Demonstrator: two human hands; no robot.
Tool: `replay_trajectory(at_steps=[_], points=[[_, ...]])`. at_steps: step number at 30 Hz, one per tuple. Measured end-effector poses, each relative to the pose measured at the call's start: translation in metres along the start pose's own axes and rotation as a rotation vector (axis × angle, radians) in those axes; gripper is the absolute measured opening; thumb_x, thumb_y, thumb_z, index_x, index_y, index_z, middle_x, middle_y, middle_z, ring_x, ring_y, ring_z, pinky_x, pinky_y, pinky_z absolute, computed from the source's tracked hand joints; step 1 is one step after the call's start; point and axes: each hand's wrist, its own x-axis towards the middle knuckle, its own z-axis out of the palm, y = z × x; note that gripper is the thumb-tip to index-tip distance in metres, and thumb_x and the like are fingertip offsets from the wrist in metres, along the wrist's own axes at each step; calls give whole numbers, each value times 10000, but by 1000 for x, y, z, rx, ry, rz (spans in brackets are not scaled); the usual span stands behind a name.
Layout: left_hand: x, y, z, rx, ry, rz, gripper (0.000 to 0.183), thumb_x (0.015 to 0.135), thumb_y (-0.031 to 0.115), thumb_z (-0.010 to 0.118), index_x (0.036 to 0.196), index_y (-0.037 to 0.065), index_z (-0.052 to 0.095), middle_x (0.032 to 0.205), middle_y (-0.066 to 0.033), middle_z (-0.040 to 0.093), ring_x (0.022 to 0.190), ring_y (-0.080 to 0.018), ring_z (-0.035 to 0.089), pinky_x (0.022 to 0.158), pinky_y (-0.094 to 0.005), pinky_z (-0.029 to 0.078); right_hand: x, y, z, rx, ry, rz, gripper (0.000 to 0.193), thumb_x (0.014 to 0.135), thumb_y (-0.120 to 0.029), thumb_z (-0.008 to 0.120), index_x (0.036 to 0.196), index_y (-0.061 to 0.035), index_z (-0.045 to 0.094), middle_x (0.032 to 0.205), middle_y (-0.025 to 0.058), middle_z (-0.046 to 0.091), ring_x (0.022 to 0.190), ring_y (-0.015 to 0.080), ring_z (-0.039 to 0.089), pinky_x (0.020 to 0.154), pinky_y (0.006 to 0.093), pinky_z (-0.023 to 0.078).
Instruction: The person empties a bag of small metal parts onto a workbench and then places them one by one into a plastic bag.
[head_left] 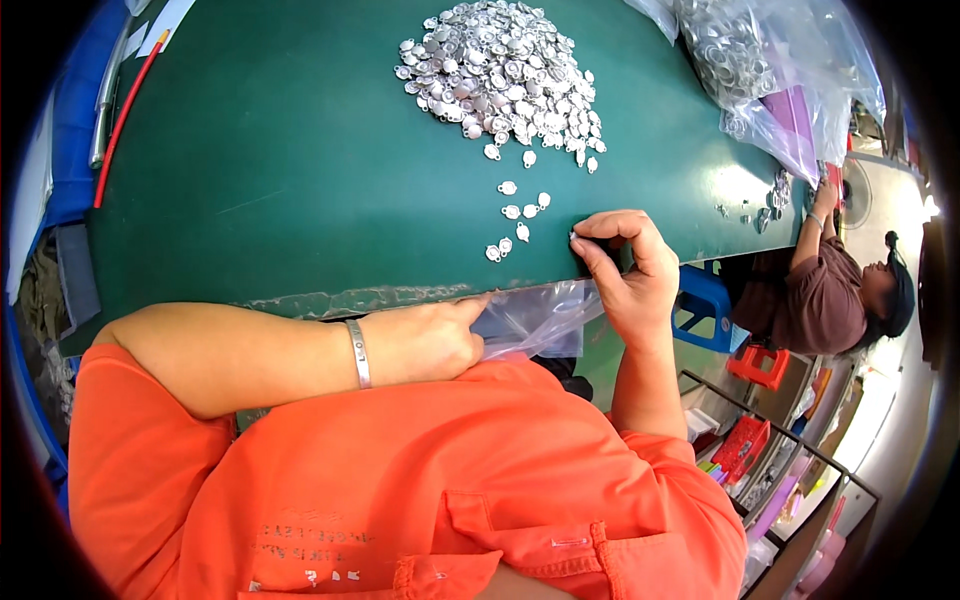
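My right hand (637, 268) is over the front edge of the green table, thumb and forefinger pinched on a small silver charm (574, 236). Just left of it, several loose charms (522, 231) with little loops lie scattered. Farther back sits a large heap of the same charms (500, 75). My left hand (430, 338), with a metal bangle at its wrist, is curled against the table edge, at the rim of a clear plastic bag (545, 312) that hangs below. Its index finger points along the edge; the thumb is hidden.
The green table (270, 150) has a chipped front edge. A red pencil-like stick (130, 120) lies at far left. Clear bags of metal parts (735, 60) stand at back right. Beyond, a co-worker (815, 300) handles small parts near a blue stool (705, 308); shelves (790, 450) stand at right.
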Motion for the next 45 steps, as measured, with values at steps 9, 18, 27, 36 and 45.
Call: replay_trajectory(at_steps=[9,18,27,36,45], points=[[1,1,-2,38,-2,3,199,676,137,581,651,-61,580,1216,-398,444,991,-430,585,825,-389,513,10,-3,4,157,-93,-88,177,741,132,638,833,-2,567,828,82,653,641,105,584,558,214,473],[1,3,-2,109,-7,29,195,689,132,577,672,-62,581,1174,-391,487,996,-425,595,831,-379,521,15,-1,32,155,106,47,268,708,61,721,893,-30,550,853,59,635,761,134,603,653,234,459],[2,-1,-3,53,-56,-17,213,687,149,575,672,-63,585,1177,-393,484,983,-423,602,829,-384,520,18,3,28,401,64,42,383,728,146,662,1026,-8,477,1012,120,587,801,129,610,686,229,481],[7,6,4,-561,-138,-516,366,850,166,455,1145,-49,481,1056,-330,541,861,-395,616,766,-444,482,77,-33,31,842,-143,145,243,740,144,646,921,9,556,901,116,644,817,167,629,734,273,512],[3,1,21,-322,-142,-173,254,808,173,493,822,-53,608,1243,-359,440,935,-378,619,858,-373,488,236,-112,82,1054,-123,158,144,845,-4,572,970,65,591,928,143,646,887,211,650,764,287,537]])
